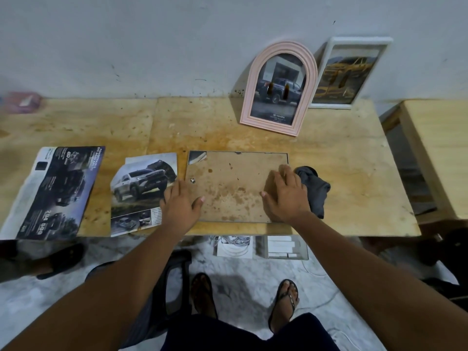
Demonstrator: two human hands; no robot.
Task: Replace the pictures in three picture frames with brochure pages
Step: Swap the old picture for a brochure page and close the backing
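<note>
A thin-edged frame with clear glass (pixel 228 183) lies flat on the wooden table (pixel 354 173) in front of me; the table's stains show through it. My left hand (pixel 181 203) rests flat at its left edge, fingers straight, partly over a cut brochure page with a silver truck (pixel 141 188). Palm down, my right hand (pixel 286 193) presses on the glass's right part, beside a dark grey cloth (pixel 315 188). A pink arched frame (pixel 278 89) and a white frame (pixel 352 72) lean on the wall, each holding a truck picture.
An open dark brochure (pixel 55 191) lies at the table's left front. A second wooden table (pixel 440 153) stands to the right. Under the front edge sit papers and a box (pixel 281 247). My sandalled feet (pixel 283 300) are on the marble floor.
</note>
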